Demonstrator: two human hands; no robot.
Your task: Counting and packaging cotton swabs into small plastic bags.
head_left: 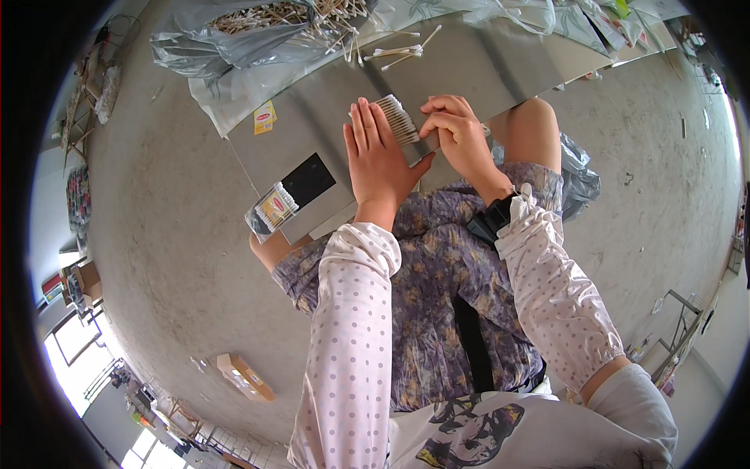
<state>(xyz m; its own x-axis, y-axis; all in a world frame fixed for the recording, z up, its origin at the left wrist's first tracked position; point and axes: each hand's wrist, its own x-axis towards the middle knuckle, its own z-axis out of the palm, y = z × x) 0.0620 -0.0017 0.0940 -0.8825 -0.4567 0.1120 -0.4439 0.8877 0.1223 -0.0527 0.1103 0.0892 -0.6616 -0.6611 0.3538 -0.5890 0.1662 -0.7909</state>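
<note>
A row of cotton swabs [401, 119] lies side by side on the metal tabletop [469, 70], their white tips lined up. Along the left end of this row my left hand [376, 164] rests flat, fingers stretched out and the thumb apart, covering some of the sticks. My right hand [461, 142] is at the row's other end with its fingers bent inward. The fingertips come close to the swabs, but what they pinch, if anything, is hidden. Several loose swabs [405, 51] lie crossed beyond both hands.
A grey plastic bag [187, 47] with a heap of swabs [262, 17] stands at the far left. A filled swab pack [275, 207] lies by a black rectangle [309, 180] at the near left corner. A yellow-and-white card [265, 117] lies near the left edge.
</note>
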